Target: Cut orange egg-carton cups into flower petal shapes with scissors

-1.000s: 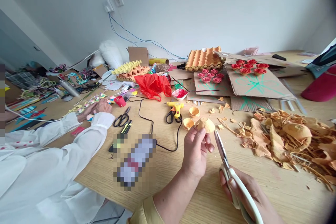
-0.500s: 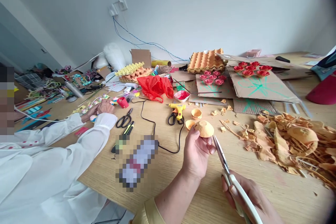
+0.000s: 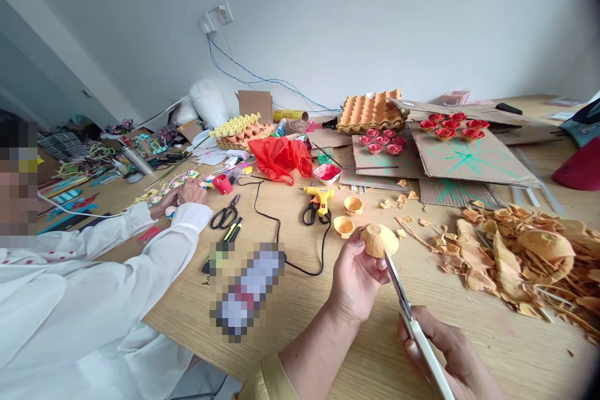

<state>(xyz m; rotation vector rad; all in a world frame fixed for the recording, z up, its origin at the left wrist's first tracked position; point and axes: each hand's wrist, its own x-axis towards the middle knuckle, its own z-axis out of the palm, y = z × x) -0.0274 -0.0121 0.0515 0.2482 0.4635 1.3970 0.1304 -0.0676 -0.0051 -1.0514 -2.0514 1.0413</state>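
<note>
Pinched in my left hand (image 3: pixel 356 281) is an orange egg-carton cup (image 3: pixel 380 240), turned so its rounded base faces up. My right hand (image 3: pixel 445 350) grips a pair of white-handled scissors (image 3: pixel 402 294), whose blade tips touch the cup's lower right edge. The blades look nearly together. Just beyond my left hand stand two more orange cups, a nearer cup (image 3: pixel 344 227) and a farther cup (image 3: pixel 353 204). Behind them lies a yellow hot glue gun (image 3: pixel 319 195) with black-handled scissors (image 3: pixel 309 213) beside it.
Orange carton scraps (image 3: pixel 520 256) are heaped at the right. Red carton flowers (image 3: pixel 452 126) rest on cardboard (image 3: pixel 473 159). A black cord (image 3: pixel 323 250) loops across the table. At the left, a co-worker in white sleeves (image 3: pixel 164 256) handles small items near another pair of scissors (image 3: pixel 225 215).
The cup in my left hand has tilted and moved slightly right. The scissors' blades have come closer together and now meet its edge. The view has shifted slightly.
</note>
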